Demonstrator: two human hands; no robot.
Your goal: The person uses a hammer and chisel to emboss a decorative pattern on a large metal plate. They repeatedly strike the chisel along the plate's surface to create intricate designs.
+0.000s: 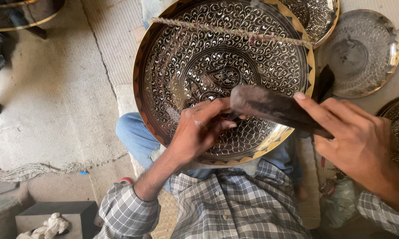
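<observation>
on a dusty mat-covered floor [53, 102], a big engraved brass tray [186, 53] leans on the person's lap (a twisted cord [234, 32] crosses it). left hand [199, 130] fingers pinch a small tool against the tray; right hand [354, 137] fingers grip a dark hammer [270, 106].

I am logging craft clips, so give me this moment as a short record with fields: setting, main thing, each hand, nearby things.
setting: person seated on a matted floor, work resting on the lap
main thing: large round engraved metal tray with a gold rim, tilted against the knees
left hand: fingers pinched on the tray's surface, apparently around a small tool that is mostly hidden
right hand: grips a dark mallet above the tray
nearby things: twisted cord across the tray's top; smaller plate to the right
</observation>
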